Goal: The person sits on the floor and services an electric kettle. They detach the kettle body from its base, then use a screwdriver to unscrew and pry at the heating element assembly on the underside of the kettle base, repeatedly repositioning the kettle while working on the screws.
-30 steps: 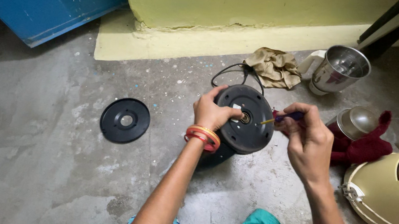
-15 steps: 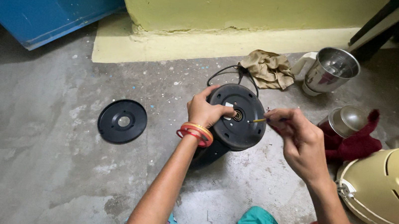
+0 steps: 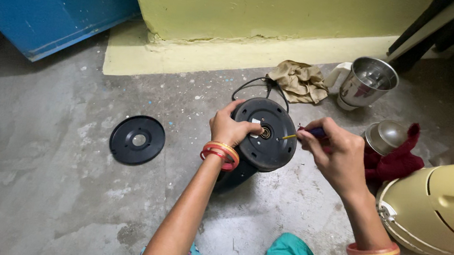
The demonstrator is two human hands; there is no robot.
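We sit on a grey concrete floor point(image 3: 32, 191) below a yellow wall, with a blue panel at upper left. At frame centre our left hand point(image 3: 231, 128) grips the tilted black motor base point(image 3: 265, 134), fingers curled over its round underside. Our right hand point(image 3: 335, 154) pinches a small screwdriver point(image 3: 303, 134), its tip against the base. A loose black disc point(image 3: 137, 139) lies left; a steel jar point(image 3: 366, 83) stands upper right.
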